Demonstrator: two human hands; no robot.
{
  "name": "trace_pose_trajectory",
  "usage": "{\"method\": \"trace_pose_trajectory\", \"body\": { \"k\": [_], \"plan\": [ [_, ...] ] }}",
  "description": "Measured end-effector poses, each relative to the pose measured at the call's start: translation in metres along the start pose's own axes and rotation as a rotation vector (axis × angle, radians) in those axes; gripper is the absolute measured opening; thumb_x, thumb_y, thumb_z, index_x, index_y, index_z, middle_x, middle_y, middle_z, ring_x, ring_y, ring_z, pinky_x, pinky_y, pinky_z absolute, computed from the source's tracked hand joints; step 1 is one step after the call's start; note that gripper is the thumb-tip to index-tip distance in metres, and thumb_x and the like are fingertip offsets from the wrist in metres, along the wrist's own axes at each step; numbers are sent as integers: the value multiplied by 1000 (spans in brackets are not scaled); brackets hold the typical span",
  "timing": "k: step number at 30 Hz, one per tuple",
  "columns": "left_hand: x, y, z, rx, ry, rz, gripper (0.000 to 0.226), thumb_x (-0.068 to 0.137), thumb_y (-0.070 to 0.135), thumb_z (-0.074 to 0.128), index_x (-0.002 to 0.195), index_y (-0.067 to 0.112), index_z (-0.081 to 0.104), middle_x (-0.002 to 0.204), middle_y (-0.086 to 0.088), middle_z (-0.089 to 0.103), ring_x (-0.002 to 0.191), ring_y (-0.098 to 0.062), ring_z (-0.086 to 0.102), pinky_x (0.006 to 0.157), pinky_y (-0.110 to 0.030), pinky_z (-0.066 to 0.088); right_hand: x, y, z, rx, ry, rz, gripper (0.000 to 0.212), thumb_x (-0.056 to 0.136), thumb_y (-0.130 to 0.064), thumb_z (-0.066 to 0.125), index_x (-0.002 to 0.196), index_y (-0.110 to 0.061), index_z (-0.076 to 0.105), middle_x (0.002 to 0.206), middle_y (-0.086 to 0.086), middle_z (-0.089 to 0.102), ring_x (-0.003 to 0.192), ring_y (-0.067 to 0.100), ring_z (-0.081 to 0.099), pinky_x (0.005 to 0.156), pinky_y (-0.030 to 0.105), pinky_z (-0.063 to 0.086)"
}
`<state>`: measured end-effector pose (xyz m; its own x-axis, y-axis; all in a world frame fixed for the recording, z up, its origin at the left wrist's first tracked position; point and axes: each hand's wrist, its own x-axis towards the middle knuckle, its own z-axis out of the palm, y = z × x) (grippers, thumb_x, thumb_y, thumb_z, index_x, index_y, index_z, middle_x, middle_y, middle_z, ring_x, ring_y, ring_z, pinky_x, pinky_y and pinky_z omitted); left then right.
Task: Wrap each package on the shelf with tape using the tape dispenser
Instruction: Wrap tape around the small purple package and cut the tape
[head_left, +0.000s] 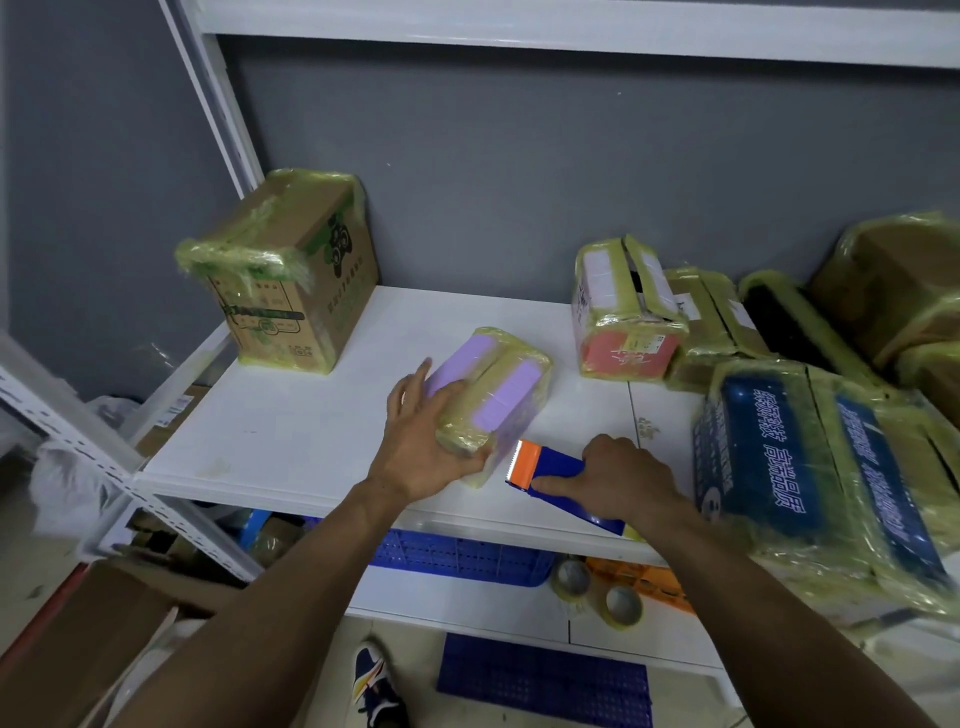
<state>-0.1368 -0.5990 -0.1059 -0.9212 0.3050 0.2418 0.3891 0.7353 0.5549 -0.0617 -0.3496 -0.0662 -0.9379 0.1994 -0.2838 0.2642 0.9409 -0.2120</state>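
Left hand (415, 447) grips purple package (493, 395) on shelf (291, 431); right hand (618, 473) grip closed around tape dispenser (545, 467) beside it.

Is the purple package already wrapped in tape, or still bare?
Wrapped, at least partly: yellowish tape covers the purple package at its middle and ends. Its underside is hidden.

The white shelf (291, 431) lies bare across its left and near-left part, an open stretch between the tall cardboard box (296, 280) at the far left and the purple package (498, 395) in the middle. Another bare lane separates the purple package from the red package (623, 322), farther right. The tape dispenser (550, 467) fills the near middle. On the right, the blue box (810, 457) and the piled packages (893, 291) stand packed together. An upper shelf (519, 26) caps the space high above.
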Motion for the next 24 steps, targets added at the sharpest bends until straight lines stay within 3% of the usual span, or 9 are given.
{"method": "trace_pose_trajectory", "body": {
  "k": [3,6,12,18,24],
  "plan": [
    [0,1,3,50,-62,-108,113,62,85,60,157,36,23,168,-1,9,155,-28,5,126,-47,19,1,-5,-1,-12,13,-4,75,68,-92,61,94,-22,50,91,-4,59,88,20,67,79,36,59],
    [-2,0,4,34,-33,-120,120,55,97,55,155,38,24,165,2,13,153,-29,14,123,-49,27,2,-9,-1,-29,24,2,74,70,-91,61,93,-22,50,98,0,65,90,21,68,79,35,58],
    [-5,12,5,-7,30,-164,105,64,75,78,152,37,35,161,8,17,140,-26,32,104,-42,46,2,-18,-1,-38,24,-2,73,73,-89,59,96,-20,51,102,0,66,87,19,64,74,31,52],
    [-6,15,3,3,42,-194,109,51,88,59,147,41,43,159,10,22,134,-24,41,98,-41,50,1,-28,2,-50,53,1,74,74,-90,57,93,-19,50,100,2,64,82,19,60,68,30,46],
    [-4,17,0,57,16,-219,107,53,89,62,147,41,43,156,8,23,130,-27,42,95,-43,51,0,-31,9,-43,124,-6,72,78,-88,55,96,-18,50,109,4,67,97,24,68,71,30,48]
  ]
}}
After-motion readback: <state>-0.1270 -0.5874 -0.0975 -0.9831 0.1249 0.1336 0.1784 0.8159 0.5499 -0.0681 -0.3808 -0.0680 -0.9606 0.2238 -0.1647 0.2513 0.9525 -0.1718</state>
